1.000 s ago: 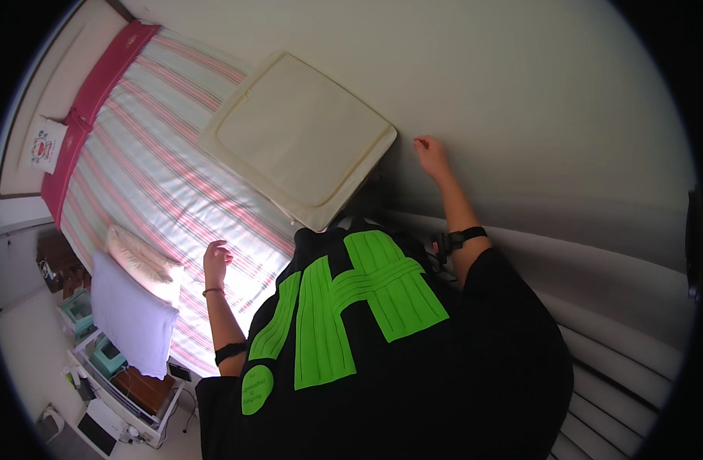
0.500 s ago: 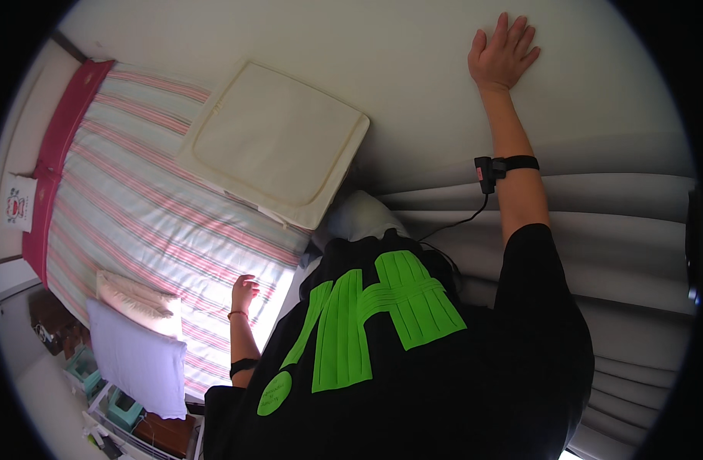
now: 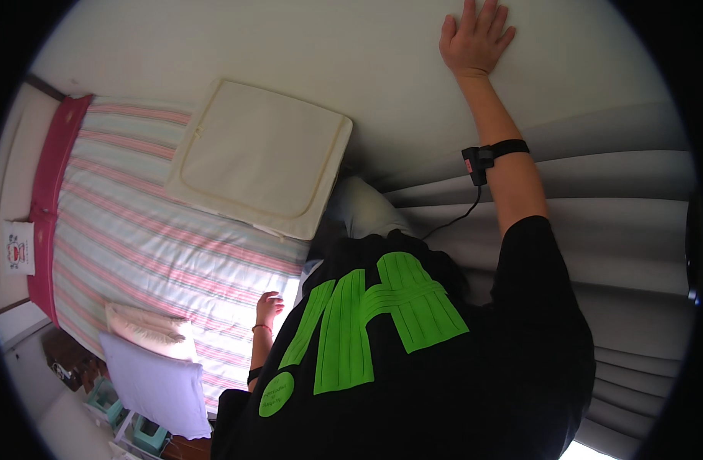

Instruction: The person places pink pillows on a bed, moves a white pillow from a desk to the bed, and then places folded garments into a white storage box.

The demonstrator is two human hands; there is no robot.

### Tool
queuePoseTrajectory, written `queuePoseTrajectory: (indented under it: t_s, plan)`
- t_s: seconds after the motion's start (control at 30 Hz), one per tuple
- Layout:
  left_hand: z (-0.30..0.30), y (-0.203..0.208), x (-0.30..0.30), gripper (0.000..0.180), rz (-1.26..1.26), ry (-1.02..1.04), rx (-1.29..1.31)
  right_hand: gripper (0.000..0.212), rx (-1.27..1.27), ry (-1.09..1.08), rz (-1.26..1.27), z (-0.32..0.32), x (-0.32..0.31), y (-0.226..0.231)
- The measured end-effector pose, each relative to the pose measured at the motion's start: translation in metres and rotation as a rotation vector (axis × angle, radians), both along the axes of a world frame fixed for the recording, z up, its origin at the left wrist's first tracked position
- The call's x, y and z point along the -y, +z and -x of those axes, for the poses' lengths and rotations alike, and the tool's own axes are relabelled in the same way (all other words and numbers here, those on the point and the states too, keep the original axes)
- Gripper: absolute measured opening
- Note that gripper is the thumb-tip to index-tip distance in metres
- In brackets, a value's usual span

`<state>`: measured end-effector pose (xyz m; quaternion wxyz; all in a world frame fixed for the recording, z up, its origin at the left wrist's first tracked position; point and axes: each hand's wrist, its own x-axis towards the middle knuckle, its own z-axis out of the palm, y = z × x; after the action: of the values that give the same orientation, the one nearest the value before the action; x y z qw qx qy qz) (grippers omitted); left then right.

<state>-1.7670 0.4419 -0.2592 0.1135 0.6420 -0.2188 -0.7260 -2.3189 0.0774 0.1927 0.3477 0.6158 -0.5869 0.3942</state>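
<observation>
The bare left hand [image 3: 269, 308] is hanging over the pale, pink-striped fabric bedcover [image 3: 152, 207], fingers curving half open. Beyond, a cream rectangular box [image 3: 259, 149] is standing near the off-white wall [image 3: 382, 61], where the bare right hand [image 3: 473, 50] is resting, fingers splayed.

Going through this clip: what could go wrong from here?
The cable hanging from the black device on the right forearm might snag if the arm stretches out.
The right hand, spread on or close to the wall, reaches the picture's upper edge, so it could slip out of view.
The beige box sits close to the person's leg, so a step might knock it.
</observation>
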Motion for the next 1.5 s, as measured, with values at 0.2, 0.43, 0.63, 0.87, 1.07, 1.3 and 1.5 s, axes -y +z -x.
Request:
queuePoseTrajectory:
  t_s: [0.2,0.43,0.63,0.87,1.07,1.3,1.5]
  plan:
    - [-0.008,0.013,0.013,0.028,0.029,0.096,-0.066,0.06,-0.437,-0.402,-0.005,0.0,-0.009,0.01]
    - [-0.015,0.021,0.013,0.029,0.009,0.03,0.012,0.059,-0.432,-0.373,-0.009,-0.004,-0.011,0.012]
    - [-0.012,0.024,0.029,0.03,-0.032,0.064,0.061,0.059,0.017,0.029,0.016,-0.005,-0.006,0.008]
    - [-0.004,0.029,0.029,0.031,-0.005,0.133,0.019,0.062,-0.427,-0.381,0.008,0.0,-0.009,0.007]
    - [-0.014,0.023,0.013,0.031,0.035,0.188,0.035,0.061,0.11,0.144,-0.013,0.0,-0.008,0.007]
    - [-0.025,-0.01,-0.035,0.029,0.129,0.087,0.077,0.06,-0.425,-0.334,0.016,-0.002,-0.012,0.01]
    - [0.002,0.016,-0.017,0.03,-0.046,0.14,0.025,0.058,0.061,0.06,-0.037,-0.005,-0.014,0.015]
